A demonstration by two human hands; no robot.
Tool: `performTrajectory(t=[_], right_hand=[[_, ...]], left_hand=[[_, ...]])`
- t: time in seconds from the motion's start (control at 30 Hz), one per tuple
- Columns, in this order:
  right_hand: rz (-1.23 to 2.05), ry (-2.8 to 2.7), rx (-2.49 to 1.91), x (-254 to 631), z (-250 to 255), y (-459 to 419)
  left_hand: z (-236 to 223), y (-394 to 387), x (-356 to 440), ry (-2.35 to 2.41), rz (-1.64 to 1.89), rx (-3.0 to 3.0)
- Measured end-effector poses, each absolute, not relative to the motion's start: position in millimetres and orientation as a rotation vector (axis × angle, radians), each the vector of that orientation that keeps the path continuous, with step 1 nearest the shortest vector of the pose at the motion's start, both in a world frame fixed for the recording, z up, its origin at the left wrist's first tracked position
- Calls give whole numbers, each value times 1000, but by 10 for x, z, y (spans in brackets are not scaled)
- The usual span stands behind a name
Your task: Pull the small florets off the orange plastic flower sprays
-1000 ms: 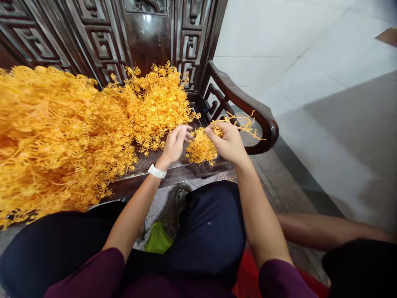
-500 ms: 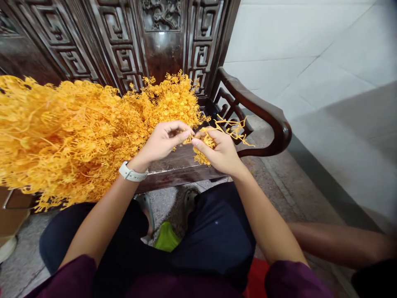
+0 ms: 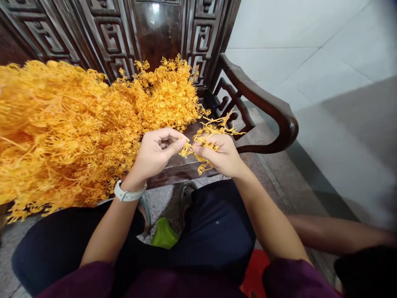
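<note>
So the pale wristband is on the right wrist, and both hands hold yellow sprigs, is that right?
Not quite: in the head view, the pale wristband is on the left wrist, not the right. The left hand and right hand do hold yellow sprigs.

Dark carved wooden seat, pale tiled wall to its right
In front of the seat, speckled floor and a green object; farther out, toward its right end, a red object and another person's bare limb.
</note>
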State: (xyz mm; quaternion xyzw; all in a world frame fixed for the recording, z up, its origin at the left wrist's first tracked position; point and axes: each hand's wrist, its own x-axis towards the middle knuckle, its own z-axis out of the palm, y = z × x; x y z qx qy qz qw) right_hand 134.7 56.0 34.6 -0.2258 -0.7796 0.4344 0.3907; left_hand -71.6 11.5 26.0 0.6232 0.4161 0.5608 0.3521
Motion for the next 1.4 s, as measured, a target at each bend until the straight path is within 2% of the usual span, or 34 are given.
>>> performTrajectory(t=[0.13, 0.37, 0.8, 0.97, 1.23, 1.4], right_hand=[[1193, -2007, -538, 1341, 349, 599], [1136, -2073, -508, 1337, 321, 607], [888, -2042, -632, 1324, 309, 545], [738, -2087, -678, 1284, 298, 534], [484, -2248, -724, 1386, 287, 570], [519, -2238, -665, 1403, 328, 532]], left_hand=[[278, 134, -709, 1045, 1422, 1654], [198, 171, -647, 925, 1286, 1556], [53, 56, -349, 1138, 1535, 1642], [23, 16, -281, 1338, 1701, 1948], [-118, 21, -274, 1456, 1700, 2363], [-138, 47, -134, 1316, 1794, 1915]])
